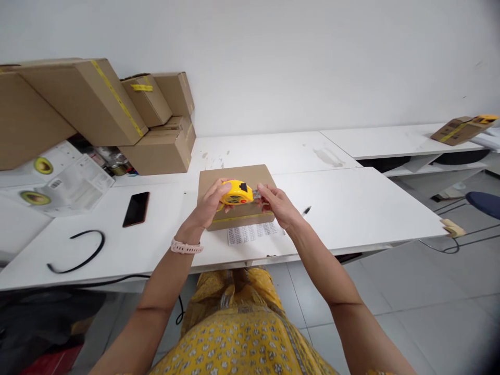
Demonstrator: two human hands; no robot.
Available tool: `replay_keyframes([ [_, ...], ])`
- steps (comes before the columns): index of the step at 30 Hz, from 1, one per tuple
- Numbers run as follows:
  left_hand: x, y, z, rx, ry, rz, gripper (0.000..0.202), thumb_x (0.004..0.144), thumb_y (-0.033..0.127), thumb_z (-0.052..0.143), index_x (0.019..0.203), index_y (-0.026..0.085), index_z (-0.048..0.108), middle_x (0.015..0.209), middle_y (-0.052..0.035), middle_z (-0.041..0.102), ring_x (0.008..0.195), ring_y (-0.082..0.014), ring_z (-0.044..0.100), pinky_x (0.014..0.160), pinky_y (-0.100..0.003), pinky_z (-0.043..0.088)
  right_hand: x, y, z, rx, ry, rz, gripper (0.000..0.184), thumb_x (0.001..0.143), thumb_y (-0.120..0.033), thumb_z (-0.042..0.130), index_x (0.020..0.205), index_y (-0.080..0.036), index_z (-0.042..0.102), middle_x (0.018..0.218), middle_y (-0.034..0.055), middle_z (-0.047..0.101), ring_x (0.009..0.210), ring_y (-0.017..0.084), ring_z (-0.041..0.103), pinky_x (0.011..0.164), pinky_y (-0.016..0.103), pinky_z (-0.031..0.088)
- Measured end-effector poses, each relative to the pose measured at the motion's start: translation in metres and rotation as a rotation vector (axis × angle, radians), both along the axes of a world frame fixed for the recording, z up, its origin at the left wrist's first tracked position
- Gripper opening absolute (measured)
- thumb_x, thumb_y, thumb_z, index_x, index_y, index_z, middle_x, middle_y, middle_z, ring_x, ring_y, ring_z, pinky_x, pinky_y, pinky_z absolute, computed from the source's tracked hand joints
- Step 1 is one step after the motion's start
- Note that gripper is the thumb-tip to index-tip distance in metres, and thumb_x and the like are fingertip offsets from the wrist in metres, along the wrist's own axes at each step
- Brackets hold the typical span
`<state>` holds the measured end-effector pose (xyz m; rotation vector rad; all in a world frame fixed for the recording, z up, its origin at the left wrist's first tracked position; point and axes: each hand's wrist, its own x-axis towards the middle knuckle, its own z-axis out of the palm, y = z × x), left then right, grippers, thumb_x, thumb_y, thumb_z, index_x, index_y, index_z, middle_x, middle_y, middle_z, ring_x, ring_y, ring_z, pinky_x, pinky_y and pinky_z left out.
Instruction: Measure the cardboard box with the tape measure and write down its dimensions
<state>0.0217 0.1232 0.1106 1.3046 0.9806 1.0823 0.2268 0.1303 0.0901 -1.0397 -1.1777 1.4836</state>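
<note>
A yellow tape measure (237,193) with a black lock button is held above a closed cardboard box (250,173). My left hand (212,202) is wrapped round its case. On the other side, my right hand (274,202) pinches the end of the tape where it leaves the case. Only a short bit of tape shows between the case and my right fingers. The box lies flat on the white table (332,208), with yellow tape along its near side. A printed sheet (253,234) with rows of small text sticks out from under the box's near edge.
Stacked cardboard boxes (160,151) stand at the back left. A phone (136,209) and a curved black strip (102,245) lie on the left. A pen (307,211) lies right of the box. Another taped box (453,131) sits far right.
</note>
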Motion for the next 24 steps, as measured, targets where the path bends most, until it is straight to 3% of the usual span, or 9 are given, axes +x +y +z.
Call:
replay_keyframes([
  [3, -0.026, 0.010, 0.006, 0.061, -0.012, 0.044, 0.042, 0.083, 0.053, 0.066, 0.104, 0.017, 0.063, 0.094, -0.0068, 0.068, 0.067, -0.0136, 0.059, 0.048, -0.023, 0.038, 0.011, 0.025, 0.008, 0.033, 0.069, -0.026, 0.054, 0.060, -0.067, 0.084, 0.069, -0.022, 0.058, 0.063, -0.0031, 0.053, 0.058, 0.010, 0.045, 0.052, 0.025, 0.036],
  [6, -0.067, 0.025, 0.008, 0.087, 0.010, 0.149, 0.042, 0.081, 0.054, 0.068, 0.094, 0.015, 0.065, 0.087, -0.0063, 0.067, 0.061, -0.0117, 0.054, 0.046, -0.022, 0.034, 0.038, 0.059, 0.006, 0.111, 0.096, -0.101, 0.048, 0.063, -0.060, 0.085, 0.069, -0.022, 0.056, 0.066, -0.0029, 0.053, 0.062, 0.011, 0.046, 0.056, 0.025, 0.038],
  [10, -0.128, 0.043, -0.001, 0.015, 0.090, 0.281, 0.040, 0.076, 0.052, 0.070, 0.092, 0.015, 0.069, 0.081, -0.0060, 0.067, 0.058, -0.0120, 0.050, 0.044, -0.022, 0.034, 0.069, 0.095, -0.021, 0.068, -0.049, -0.198, 0.042, 0.069, -0.059, 0.076, 0.069, -0.023, 0.053, 0.066, -0.0021, 0.053, 0.064, 0.012, 0.047, 0.059, 0.028, 0.038],
  [13, -0.159, 0.049, -0.010, -0.057, 0.133, 0.356, 0.035, 0.074, 0.049, 0.071, 0.088, 0.018, 0.070, 0.075, -0.0054, 0.066, 0.055, -0.0128, 0.049, 0.043, -0.022, 0.033, 0.073, 0.104, -0.050, 0.010, -0.119, -0.227, 0.042, 0.070, -0.060, 0.071, 0.069, -0.023, 0.051, 0.065, -0.0023, 0.053, 0.064, 0.013, 0.046, 0.062, 0.028, 0.038],
  [17, -0.174, 0.051, -0.020, -0.141, 0.170, 0.376, 0.030, 0.073, 0.048, 0.070, 0.081, 0.019, 0.070, 0.072, -0.0063, 0.066, 0.054, -0.0135, 0.049, 0.043, -0.023, 0.033, 0.061, 0.100, -0.068, 0.024, -0.235, -0.220, 0.042, 0.074, -0.062, 0.068, 0.070, -0.022, 0.054, 0.074, -0.0002, 0.058, 0.072, 0.015, 0.049, 0.068, 0.029, 0.041],
  [24, -0.171, 0.061, -0.031, -0.134, 0.117, 0.314, 0.036, 0.071, 0.048, 0.073, 0.088, 0.016, 0.067, 0.072, -0.0023, 0.063, 0.054, -0.0107, 0.050, 0.043, -0.021, 0.033, 0.042, 0.090, -0.054, 0.036, -0.411, -0.171, 0.049, 0.076, -0.067, 0.069, 0.073, -0.022, 0.051, 0.083, 0.0008, 0.060, 0.078, 0.015, 0.051, 0.071, 0.029, 0.040],
])
